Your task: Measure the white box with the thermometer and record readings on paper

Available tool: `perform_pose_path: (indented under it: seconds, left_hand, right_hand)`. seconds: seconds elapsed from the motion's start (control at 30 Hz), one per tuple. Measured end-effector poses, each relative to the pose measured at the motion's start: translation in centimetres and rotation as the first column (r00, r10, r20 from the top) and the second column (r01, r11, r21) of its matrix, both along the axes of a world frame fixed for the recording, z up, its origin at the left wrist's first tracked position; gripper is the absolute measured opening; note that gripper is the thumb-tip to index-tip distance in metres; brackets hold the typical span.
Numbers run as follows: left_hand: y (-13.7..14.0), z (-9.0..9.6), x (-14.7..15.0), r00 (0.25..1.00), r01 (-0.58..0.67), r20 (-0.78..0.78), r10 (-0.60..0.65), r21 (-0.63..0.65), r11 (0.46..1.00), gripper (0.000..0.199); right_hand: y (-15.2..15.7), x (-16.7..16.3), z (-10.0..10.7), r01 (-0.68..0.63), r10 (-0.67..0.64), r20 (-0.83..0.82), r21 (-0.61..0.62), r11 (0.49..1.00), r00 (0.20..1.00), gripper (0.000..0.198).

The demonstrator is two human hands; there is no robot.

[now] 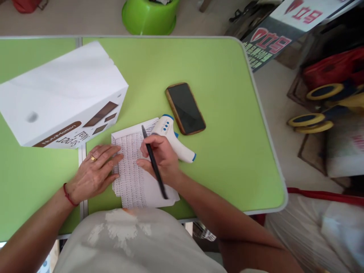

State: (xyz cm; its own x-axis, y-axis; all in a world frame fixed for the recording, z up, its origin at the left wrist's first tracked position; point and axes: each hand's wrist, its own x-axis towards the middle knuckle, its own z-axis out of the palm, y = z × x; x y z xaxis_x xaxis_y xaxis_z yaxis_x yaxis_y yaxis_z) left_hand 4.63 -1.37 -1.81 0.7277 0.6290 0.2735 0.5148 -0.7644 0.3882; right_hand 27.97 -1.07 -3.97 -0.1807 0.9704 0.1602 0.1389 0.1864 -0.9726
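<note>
At the far left, a white box [57, 89] with brown print stands on the green bench [233, 159], its printed side slanting up toward the right. Nearer the person, the left hand [98, 168] lies palm down with its fingers loosely extended, holding nothing; its fingertips rest on the left edge of the paper [131, 185]. This sheet, covered in rows of small marks on its left part, lies flat on the bench in front of the person, its rows running away from the body.

Above the sheet, the black pen [156, 167] is slanted: its long axis runs from a far end pointing away and to the left to a near end pointing toward the body and to the right. Which end writes cannot be told. The right hand [160, 159] has its fingers curled and grips the pen.

Just beyond that hand, a white device with blue trim [183, 151] points its narrow end rightward and toward the person. Near it, a phone [186, 108] lies screen up, slanting the same way.
</note>
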Motion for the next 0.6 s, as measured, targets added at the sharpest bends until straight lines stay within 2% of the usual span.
perform_pose_path:
  seconds: [0.07,0.17,0.33,0.47,0.6]
  left_hand:
    - [0.0,-0.1,0.0,1.0,0.003,-0.025,-0.004,-0.01,1.0,0.041]
    - [-0.2,-0.1,0.0,0.998,-0.008,-0.066,0.007,-0.024,1.0,0.041]
    - [-0.2,-0.2,0.0,0.996,-0.022,-0.083,0.019,-0.029,0.999,0.042]
    - [-0.3,-0.1,0.0,0.994,-0.034,-0.102,0.029,-0.045,0.998,0.041]
    - [-0.4,0.0,0.0,0.994,-0.039,-0.109,0.033,-0.05,0.998,0.041]
  right_hand:
    - [-0.3,-0.4,0.1,0.052,-0.05,-0.037,0.057,0.997,0.998,0.021]
    - [-0.3,-0.9,0.7,0.049,-0.047,-0.036,0.061,0.997,0.998,0.027]
    - [0.0,-1.6,1.4,0.12,-0.119,0.112,0.0,0.993,0.986,0.013]
    - [0.1,-1.7,1.3,0.148,-0.135,0.219,-0.046,0.988,0.966,0.014]
    - [0.2,-1.6,1.0,0.212,-0.204,0.264,-0.001,0.977,0.942,0.008]
